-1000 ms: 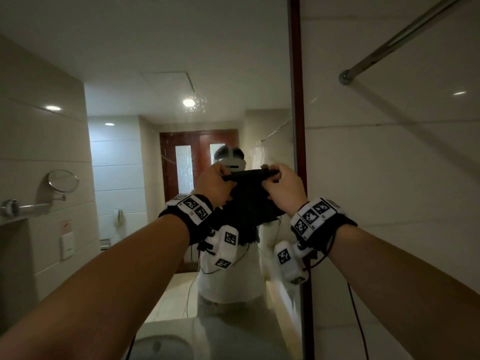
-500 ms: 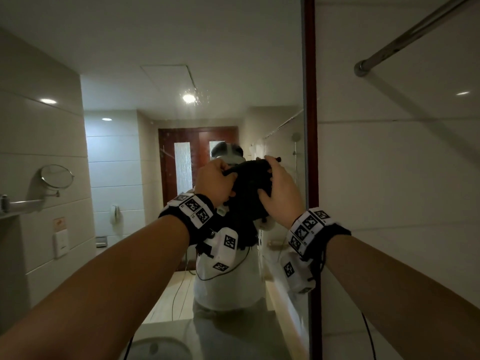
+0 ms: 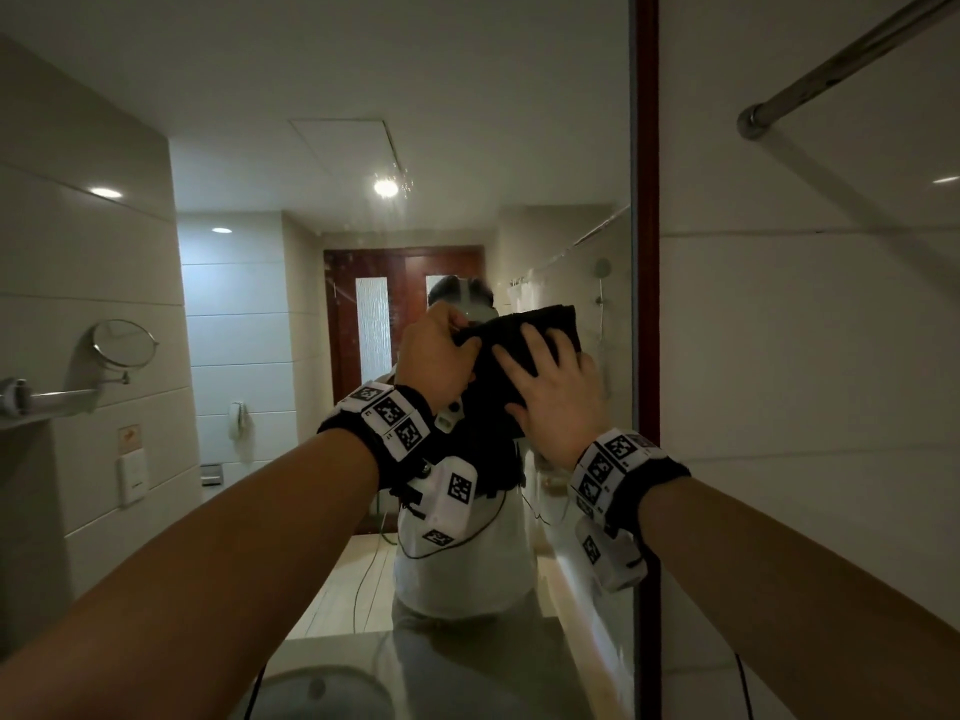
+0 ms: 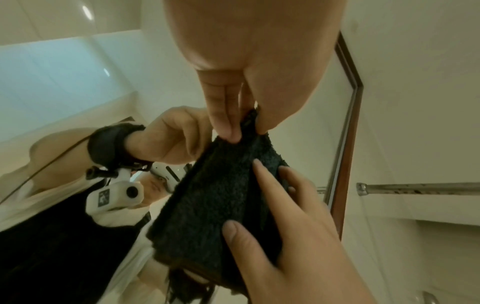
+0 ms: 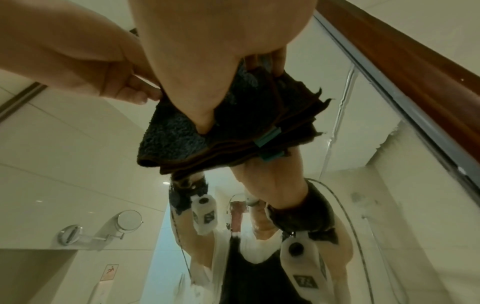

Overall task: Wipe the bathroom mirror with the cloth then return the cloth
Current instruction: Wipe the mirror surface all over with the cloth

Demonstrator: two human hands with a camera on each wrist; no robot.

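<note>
The bathroom mirror (image 3: 467, 122) carried the folded dark cloth (image 3: 524, 345) flat against its glass. The right hand (image 3: 558, 402) pressed it with straight, spread fingers (image 3: 535, 345); the left hand (image 3: 441, 361) pinched its upper corner.

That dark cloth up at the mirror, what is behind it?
Behind the dark cloth is the mirror glass. The right hand lies flat on the cloth; the left hand pinches its edge. The glass it covers is hidden, so any smears there cannot be seen.
</note>
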